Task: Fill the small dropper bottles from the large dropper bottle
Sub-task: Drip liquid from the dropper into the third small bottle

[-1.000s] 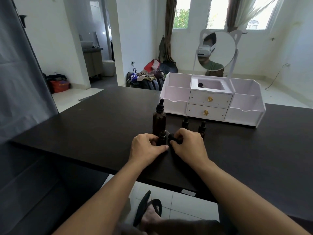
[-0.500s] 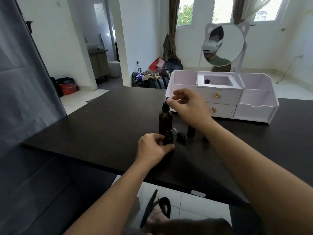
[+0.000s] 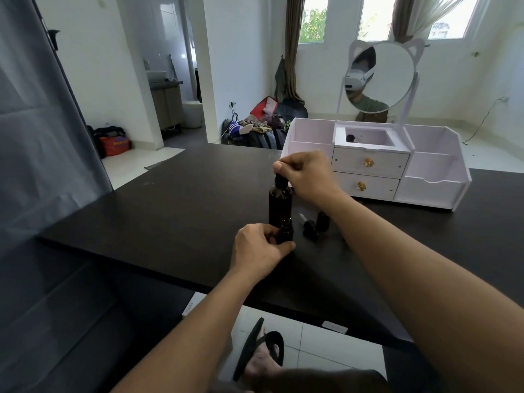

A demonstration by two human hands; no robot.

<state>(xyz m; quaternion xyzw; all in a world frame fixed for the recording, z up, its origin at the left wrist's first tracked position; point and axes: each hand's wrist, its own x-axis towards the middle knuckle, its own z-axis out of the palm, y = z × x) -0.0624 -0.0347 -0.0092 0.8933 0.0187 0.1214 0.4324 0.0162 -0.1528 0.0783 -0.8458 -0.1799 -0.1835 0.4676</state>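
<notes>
**A:** Where do we stand with the filling?

**B:** Early, we judge. One small bottle [image 3: 285,231] stands uncapped on the dark table [image 3: 175,211], and its dropper cap [image 3: 308,224] lies flat just to the right of our left hand [image 3: 259,251], pipette pointing away from us. We cannot see liquid in any bottle; the glass is too dark.

**A:** And the others?

**B:** Another small bottle [image 3: 322,221] stands capped just beyond the loose cap, under our right forearm. If there is a further one behind that arm, we cannot make it out. So we reckon every small bottle is yet to be filled, and the open one comes first.

**A:** What are our hands doing?

**B:** Our left hand is curled round the open small bottle, thumb in front and fingers behind, steadying it on the table. Our right hand [image 3: 304,173] is closed in a pinch on the dropper top of the large bottle [image 3: 280,204], which stands upright just beyond the left hand and touches or nearly touches the small bottle.

**A:** Is the large dropper out yet?

**B:** No, its cap sits on the neck. We judge that unscrewing and drawing liquid comes next.
</notes>
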